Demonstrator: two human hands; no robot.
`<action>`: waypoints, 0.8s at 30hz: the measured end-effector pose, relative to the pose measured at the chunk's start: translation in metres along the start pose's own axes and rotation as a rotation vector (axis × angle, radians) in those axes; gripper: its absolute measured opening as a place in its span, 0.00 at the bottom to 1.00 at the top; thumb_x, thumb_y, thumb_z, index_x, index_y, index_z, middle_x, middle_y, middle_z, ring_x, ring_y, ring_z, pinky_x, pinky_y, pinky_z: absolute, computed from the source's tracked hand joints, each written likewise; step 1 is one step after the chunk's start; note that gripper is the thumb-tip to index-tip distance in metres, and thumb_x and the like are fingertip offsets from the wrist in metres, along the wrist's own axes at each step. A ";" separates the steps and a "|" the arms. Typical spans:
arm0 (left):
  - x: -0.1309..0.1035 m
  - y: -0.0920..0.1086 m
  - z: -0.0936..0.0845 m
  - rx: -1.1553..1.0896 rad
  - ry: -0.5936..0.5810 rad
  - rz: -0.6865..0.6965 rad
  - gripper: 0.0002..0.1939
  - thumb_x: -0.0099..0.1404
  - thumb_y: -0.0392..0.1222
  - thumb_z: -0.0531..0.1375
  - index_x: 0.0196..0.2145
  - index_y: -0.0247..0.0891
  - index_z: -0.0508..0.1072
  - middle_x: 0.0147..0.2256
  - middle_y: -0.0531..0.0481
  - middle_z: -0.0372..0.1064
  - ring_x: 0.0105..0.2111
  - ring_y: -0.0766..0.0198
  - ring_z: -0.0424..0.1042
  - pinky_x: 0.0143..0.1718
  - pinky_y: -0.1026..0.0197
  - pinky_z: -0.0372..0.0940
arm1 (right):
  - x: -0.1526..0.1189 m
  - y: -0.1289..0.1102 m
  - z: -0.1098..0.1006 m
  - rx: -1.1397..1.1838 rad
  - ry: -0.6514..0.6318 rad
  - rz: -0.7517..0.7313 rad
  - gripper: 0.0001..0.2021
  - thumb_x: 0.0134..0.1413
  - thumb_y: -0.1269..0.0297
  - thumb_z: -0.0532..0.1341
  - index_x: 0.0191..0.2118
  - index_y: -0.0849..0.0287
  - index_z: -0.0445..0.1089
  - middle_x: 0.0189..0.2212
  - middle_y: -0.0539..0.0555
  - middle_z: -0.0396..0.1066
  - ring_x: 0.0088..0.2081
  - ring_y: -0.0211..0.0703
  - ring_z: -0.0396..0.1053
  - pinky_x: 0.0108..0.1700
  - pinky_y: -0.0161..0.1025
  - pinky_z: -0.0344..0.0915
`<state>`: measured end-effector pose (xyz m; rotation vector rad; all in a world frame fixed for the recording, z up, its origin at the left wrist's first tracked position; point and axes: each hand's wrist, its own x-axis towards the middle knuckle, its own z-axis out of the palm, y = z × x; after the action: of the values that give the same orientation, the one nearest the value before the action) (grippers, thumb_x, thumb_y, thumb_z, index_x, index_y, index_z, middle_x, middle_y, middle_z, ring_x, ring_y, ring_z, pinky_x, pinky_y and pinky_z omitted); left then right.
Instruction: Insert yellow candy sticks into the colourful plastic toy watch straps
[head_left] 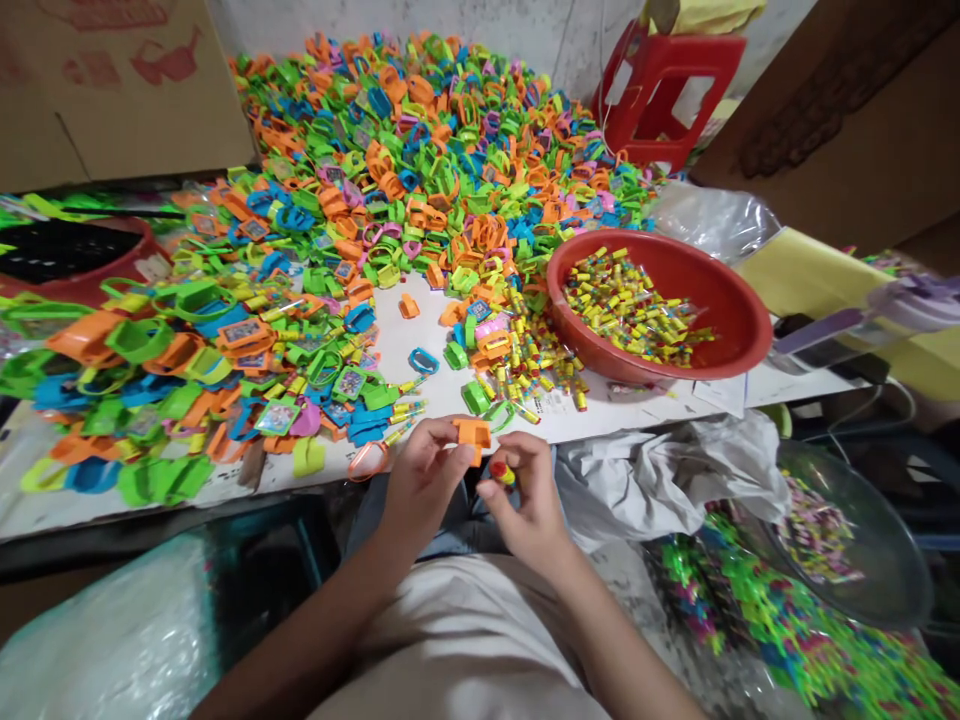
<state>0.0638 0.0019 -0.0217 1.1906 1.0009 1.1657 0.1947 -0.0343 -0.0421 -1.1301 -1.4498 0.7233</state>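
My left hand (pixel 431 462) pinches an orange plastic toy watch (pixel 472 436) just over the table's front edge. Close beside it, my right hand (pixel 529 490) has its fingers curled round a small yellow tube with a red end (pixel 501 472). The tube and the watch are apart. Beyond my hands, a blue toy watch (pixel 424 361) and a small orange piece (pixel 409 306) lie on the white tabletop (pixel 397 340). More yellow tubes (pixel 532 350) are scattered to the right, among green and orange pieces.
A large heap of coloured toy watches (pixel 420 150) covers the back and left of the table. A red basin (pixel 739 320) of yellow tubes stands at the right. Behind are a cardboard box (pixel 120 100) and a red stool (pixel 675 90). A clear bowl (pixel 892 560) sits lower right.
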 end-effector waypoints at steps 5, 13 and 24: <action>0.004 0.004 -0.015 0.309 -0.057 0.189 0.20 0.58 0.44 0.65 0.45 0.40 0.63 0.43 0.47 0.74 0.42 0.60 0.74 0.45 0.56 0.67 | 0.007 -0.009 -0.016 -0.074 -0.053 0.008 0.07 0.65 0.66 0.52 0.47 0.53 0.60 0.38 0.51 0.65 0.39 0.38 0.66 0.42 0.35 0.64; 0.005 0.007 -0.024 0.741 -0.118 0.590 0.17 0.61 0.45 0.63 0.47 0.42 0.70 0.40 0.51 0.77 0.40 0.60 0.73 0.44 0.57 0.65 | 0.015 -0.015 -0.017 -0.089 -0.027 -0.054 0.08 0.62 0.70 0.56 0.46 0.53 0.65 0.38 0.51 0.70 0.40 0.40 0.68 0.41 0.36 0.65; 0.008 0.009 -0.031 0.866 -0.189 0.580 0.21 0.63 0.48 0.61 0.52 0.41 0.68 0.40 0.48 0.77 0.39 0.58 0.73 0.45 0.55 0.64 | 0.019 -0.016 -0.024 -0.260 -0.140 -0.155 0.06 0.64 0.71 0.53 0.44 0.55 0.62 0.38 0.55 0.68 0.41 0.44 0.68 0.44 0.42 0.65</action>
<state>0.0332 0.0145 -0.0170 2.3511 1.0772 1.0240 0.2153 -0.0257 -0.0157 -1.1648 -1.7680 0.5230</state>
